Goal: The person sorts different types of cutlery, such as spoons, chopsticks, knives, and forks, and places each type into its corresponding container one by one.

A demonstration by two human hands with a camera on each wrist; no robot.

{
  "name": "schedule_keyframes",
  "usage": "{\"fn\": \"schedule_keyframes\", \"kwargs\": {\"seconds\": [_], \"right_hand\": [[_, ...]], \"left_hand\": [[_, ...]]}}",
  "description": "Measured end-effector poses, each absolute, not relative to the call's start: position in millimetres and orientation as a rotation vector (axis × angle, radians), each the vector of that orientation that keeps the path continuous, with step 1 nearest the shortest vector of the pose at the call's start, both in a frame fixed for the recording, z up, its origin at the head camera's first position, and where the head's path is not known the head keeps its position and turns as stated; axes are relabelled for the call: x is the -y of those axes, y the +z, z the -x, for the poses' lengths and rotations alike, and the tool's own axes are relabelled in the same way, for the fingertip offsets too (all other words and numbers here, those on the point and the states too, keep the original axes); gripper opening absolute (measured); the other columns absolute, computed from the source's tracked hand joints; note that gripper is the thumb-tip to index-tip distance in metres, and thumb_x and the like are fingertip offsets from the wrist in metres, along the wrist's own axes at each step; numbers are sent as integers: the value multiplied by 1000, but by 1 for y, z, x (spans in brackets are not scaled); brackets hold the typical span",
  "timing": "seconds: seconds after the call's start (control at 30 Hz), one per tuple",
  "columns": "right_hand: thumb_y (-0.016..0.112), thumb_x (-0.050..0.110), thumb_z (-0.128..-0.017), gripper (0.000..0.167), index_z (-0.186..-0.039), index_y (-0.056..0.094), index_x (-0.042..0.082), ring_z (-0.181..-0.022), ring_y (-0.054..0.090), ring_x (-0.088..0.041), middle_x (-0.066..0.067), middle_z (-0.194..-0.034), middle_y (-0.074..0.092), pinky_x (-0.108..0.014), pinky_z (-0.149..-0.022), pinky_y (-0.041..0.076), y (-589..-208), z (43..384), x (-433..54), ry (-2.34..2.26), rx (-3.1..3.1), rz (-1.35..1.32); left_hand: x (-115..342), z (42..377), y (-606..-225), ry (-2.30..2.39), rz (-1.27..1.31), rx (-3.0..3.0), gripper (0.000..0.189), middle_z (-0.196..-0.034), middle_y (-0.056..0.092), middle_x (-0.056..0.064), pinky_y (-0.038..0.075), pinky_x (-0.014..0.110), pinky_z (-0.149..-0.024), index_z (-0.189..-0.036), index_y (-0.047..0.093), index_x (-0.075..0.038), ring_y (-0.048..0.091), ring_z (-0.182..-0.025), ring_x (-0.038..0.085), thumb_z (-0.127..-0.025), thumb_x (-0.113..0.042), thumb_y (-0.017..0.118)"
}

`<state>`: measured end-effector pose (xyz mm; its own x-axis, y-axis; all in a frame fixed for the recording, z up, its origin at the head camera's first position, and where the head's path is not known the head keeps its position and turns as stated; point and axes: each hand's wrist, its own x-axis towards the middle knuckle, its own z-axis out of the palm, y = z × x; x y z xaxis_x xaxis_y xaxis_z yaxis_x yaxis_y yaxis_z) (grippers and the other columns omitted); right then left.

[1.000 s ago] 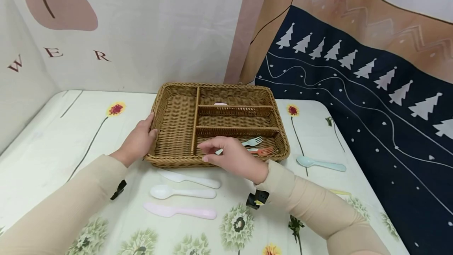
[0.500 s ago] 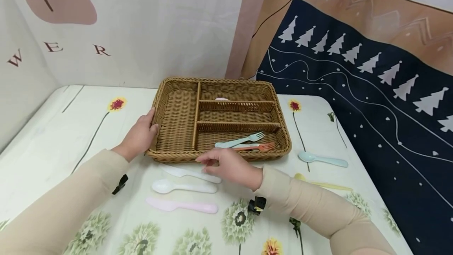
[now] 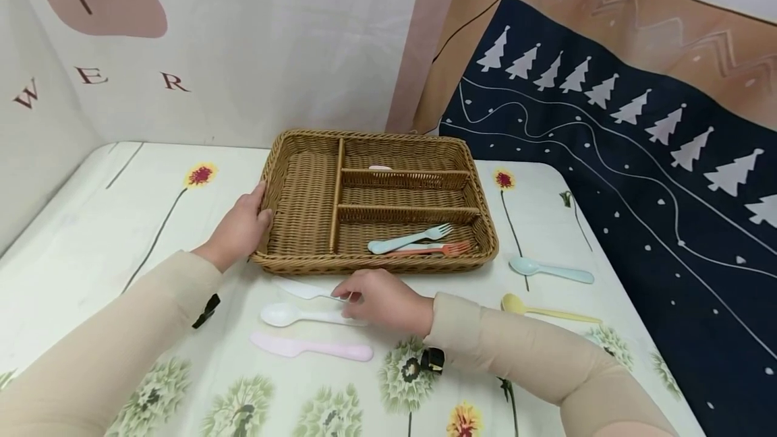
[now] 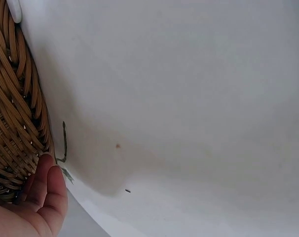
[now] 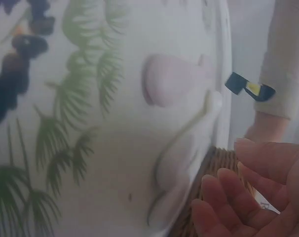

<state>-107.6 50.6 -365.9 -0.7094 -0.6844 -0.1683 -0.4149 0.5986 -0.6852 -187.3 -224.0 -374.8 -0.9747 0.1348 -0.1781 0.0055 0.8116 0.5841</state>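
Observation:
A brown wicker cutlery tray [image 3: 364, 263] with divided compartments stands on the table. My left hand [image 3: 239, 229] holds its left side, thumb over the rim; in the left wrist view, fingertips [image 4: 46, 163] lie against the weave. My right hand [image 3: 385, 302] is over the handle ends of a white knife [image 3: 303, 288] and a white spoon [image 3: 282, 314]. Its fingers are loosely bent, with a gap between thumb and fingers in the right wrist view. A pink knife [image 3: 312, 348] lies nearer to me. The front compartment contains a light blue fork [image 3: 400, 241] and an orange fork [image 3: 454, 248].
Right of the tray lie a light blue spoon [image 3: 552, 270] and a yellow spoon [image 3: 558, 314]. A pale piece [image 3: 380, 168] partly shows in the tray's back compartment. Fabric hangings [image 3: 255, 52] rise behind the floral tablecloth [image 3: 152, 201].
My right hand has moved from above the tray's front compartment toward me, down over the white knife and spoon. The left hand stays on the tray's left side.

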Motion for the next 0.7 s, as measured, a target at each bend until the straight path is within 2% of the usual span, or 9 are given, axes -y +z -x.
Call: {"fn": "schedule_keyframes", "kwargs": {"seconds": [0.27, 0.47, 0.7], "right_hand": [[71, 9, -87, 31, -118, 70, 10, -93, 62, -5, 1, -114, 69, -14, -84, 47, -371, 102, -44, -731, -2485, 972], [70, 7, -86, 31, -117, 71, 11, -106, 61, -6, 2, -114, 69, -17, -94, 45, -373, 98, -41, -632, -2537, 1020], [69, 9, -87, 32, -119, 69, 13, -108, 60, -6, 3, -115, 68, -18, -93, 46, -372, 96, -39, -509, -2566, 1041]], "left_hand": [[224, 188, -376, 906, -101, -2782, 62, -142, 23, 40, 28, 63, -107, -152, -10, 0, 32, -130, 52, -106, -19, 27], [223, 187, -375, 896, -87, -2783, 62, -143, 23, 39, 28, 62, -107, -152, -9, -1, 32, -131, 52, -106, -17, 28], [222, 187, -374, 895, -93, -2781, 62, -143, 23, 39, 28, 62, -108, -152, -10, -1, 31, -131, 52, -106, -17, 28]]}}
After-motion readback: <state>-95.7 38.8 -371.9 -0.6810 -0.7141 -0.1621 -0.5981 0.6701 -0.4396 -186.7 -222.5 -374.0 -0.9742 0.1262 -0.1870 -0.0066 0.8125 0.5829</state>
